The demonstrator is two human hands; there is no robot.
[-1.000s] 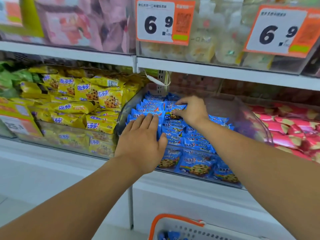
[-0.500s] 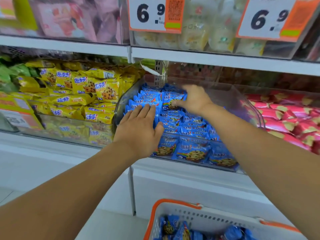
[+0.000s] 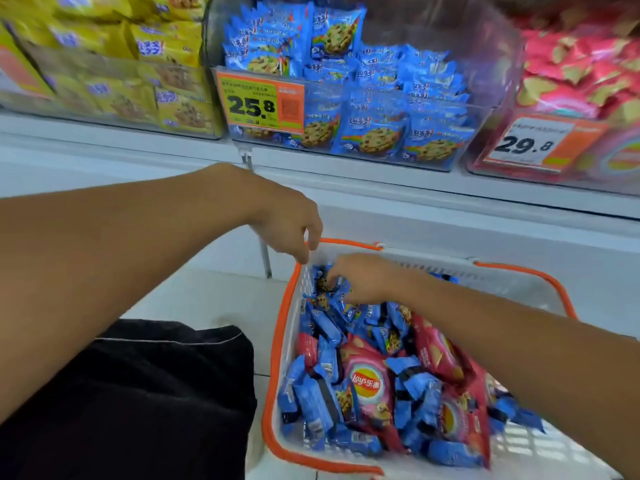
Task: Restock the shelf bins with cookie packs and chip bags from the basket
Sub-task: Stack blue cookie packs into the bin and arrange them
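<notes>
A white basket with an orange rim (image 3: 273,375) sits on the floor below the shelf. It holds several blue cookie packs (image 3: 311,403) and pink chip bags (image 3: 367,386). My right hand (image 3: 363,278) is down in the far left corner of the basket, with its fingers curled onto a blue cookie pack (image 3: 325,284). Just above the basket's far left rim hangs my left hand (image 3: 291,230), fingers loosely curled and holding nothing. On the shelf above, the clear bin of blue cookie packs (image 3: 374,133) is well filled.
A bin of yellow cookie packs (image 3: 166,46) stands left of the blue bin, and a bin of pink packs (image 3: 571,81) to its right. Orange price tags (image 3: 259,102) hang on the bin fronts. My black-clothed knee (image 3: 138,393) is left of the basket.
Both hands have left the blue bin on the shelf and dropped to the basket. My view has tilted down. The right hand now grips a pack in the basket.
</notes>
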